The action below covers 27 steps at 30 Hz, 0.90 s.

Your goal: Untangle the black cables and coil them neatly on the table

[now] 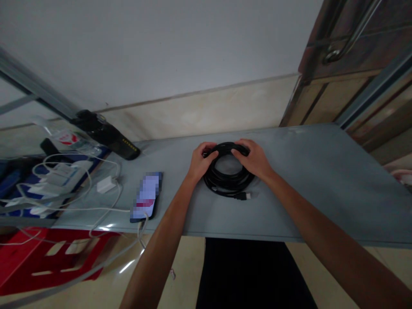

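A coiled black cable lies on the grey table in front of me. Its connector, with a pale metal tip, pokes out at the coil's near right side. My left hand grips the upper left of the coil, thumb on top and fingers curled round the outer edge. On the upper right, my right hand holds the coil in the same manner. The undersides of the fingers are hidden by the cable.
Left of the coil is a phone with a white cord plugged in. Beyond it are a white charger, a black bottle lying tilted, a clear plastic bottle and tangled white cords. A red plastic stool stands below, left.
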### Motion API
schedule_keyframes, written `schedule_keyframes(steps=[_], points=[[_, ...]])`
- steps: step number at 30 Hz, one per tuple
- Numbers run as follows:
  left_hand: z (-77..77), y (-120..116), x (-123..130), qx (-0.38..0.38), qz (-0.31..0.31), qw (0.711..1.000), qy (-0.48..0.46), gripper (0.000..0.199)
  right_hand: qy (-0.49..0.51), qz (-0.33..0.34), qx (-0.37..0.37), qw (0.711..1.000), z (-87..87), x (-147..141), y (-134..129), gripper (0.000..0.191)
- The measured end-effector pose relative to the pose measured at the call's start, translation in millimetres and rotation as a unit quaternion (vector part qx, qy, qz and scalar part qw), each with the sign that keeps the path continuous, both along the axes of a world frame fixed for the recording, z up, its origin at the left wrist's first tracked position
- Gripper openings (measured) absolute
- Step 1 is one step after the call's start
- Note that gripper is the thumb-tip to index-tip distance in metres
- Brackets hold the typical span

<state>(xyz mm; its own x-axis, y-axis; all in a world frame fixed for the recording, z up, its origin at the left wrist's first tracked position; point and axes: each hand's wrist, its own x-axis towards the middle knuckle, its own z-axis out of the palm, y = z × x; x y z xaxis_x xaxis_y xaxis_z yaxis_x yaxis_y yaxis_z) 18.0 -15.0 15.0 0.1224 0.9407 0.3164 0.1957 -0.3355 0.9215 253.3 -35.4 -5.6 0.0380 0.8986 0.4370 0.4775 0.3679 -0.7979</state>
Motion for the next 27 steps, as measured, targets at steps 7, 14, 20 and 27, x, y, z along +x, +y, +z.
schedule_keyframes(steps=[7,14,20,27], points=[[0.4,0,-2,-0.003,-0.030,0.999,0.022,0.029,-0.026,0.035,-0.035,0.998,6.3,3,-4,0.028],[1.9,-2,-3,0.007,-0.030,0.999,0.041,0.028,0.055,0.017,-0.020,0.998,7.0,4,-1,0.033],[-1.4,-1,-2,-0.012,-0.021,1.000,0.007,0.027,0.294,-0.047,-0.032,0.954,1.3,14,16,0.050],[3.3,2,-4,-0.137,0.012,0.959,-0.246,0.023,0.538,-0.069,-0.068,0.837,-2.2,35,23,0.043]])
